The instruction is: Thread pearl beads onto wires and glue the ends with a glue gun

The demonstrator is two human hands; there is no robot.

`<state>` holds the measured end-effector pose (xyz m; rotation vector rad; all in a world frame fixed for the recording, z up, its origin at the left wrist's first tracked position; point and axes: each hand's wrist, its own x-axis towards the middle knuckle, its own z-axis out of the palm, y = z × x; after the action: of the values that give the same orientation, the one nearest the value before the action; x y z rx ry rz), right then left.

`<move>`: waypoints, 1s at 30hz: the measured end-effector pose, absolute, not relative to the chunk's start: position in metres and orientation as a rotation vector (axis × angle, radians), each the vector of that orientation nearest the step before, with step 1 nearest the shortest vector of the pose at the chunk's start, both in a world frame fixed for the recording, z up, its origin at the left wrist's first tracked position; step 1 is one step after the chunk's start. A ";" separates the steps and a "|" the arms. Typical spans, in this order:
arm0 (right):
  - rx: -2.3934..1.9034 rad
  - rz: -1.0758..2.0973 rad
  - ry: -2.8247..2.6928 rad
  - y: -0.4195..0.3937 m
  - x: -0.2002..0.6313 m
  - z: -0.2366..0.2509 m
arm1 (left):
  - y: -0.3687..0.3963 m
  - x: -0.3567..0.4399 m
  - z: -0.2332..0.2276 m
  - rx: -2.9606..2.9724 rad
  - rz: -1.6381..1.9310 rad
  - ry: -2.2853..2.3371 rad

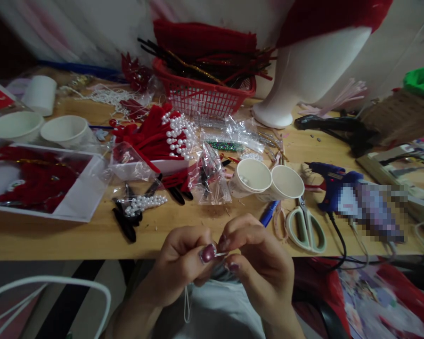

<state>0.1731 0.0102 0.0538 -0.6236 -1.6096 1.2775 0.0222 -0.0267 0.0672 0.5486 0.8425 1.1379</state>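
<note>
1. White thread [187, 303], thin and pale, hung in a small loop below the left hand [182, 266] in the head view, just in front of the near edge of the wooden table [74, 235]. Both hands were held together over the lap, not resting on the table.
2. That left hand was closed in a pinch, thumb against forefinger, on the upper end of the thread; the right hand [257, 263] was likewise closed, its fingertips meeting the left's on the same fine piece. What exactly lay between the fingertips was too small to tell.
3. On the table beyond lay a bunch of pearl-tipped red stems [162, 134], loose clear bags [210, 176], two paper cups [268, 181] tipped on their sides, pale green scissors [307, 228] and a blue glue gun [334, 186]. A red basket [205, 96] of chenille stems stood further back.
4. Judging from the grip, doing this fine work well would call for a short hold close to the thread's end, steady tension between the two hands, and the hanging loop kept free of snags; the scissors lay near the right hand.
</note>
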 end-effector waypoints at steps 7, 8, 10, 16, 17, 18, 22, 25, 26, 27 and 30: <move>-0.647 1.007 -1.743 0.010 0.168 0.044 | -0.029 0.023 0.055 0.740 1.153 0.989; -0.642 0.944 -1.768 0.011 0.168 0.043 | -0.029 0.024 0.051 0.766 1.163 0.996; -0.633 0.830 -1.816 0.012 0.167 0.041 | -0.030 0.025 0.045 0.827 1.199 0.975; -0.662 0.646 -1.853 0.015 0.166 0.040 | -0.028 0.027 0.041 0.925 1.222 0.900; -0.668 0.630 -1.856 0.015 0.166 0.040 | -0.028 0.027 0.042 0.928 1.221 0.902; -0.672 0.619 -1.856 0.015 0.166 0.039 | -0.028 0.027 0.042 0.927 1.223 0.903; -0.688 0.599 -1.874 0.016 0.164 0.040 | -0.027 0.028 0.042 0.920 1.242 0.917; -0.704 0.565 -1.902 0.017 0.163 0.042 | -0.026 0.028 0.040 0.911 1.245 0.921; -0.707 0.558 -1.907 0.018 0.162 0.042 | -0.026 0.027 0.040 0.904 1.242 0.922; -0.712 0.554 -1.910 0.018 0.162 0.042 | -0.026 0.027 0.039 0.896 1.236 0.923; -0.727 0.558 -1.915 0.019 0.161 0.043 | -0.027 0.027 0.038 0.872 1.226 0.915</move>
<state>0.1611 0.0186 0.0427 -0.7268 -1.9149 0.5581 0.0271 -0.0268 0.0383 0.8725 0.9151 1.2257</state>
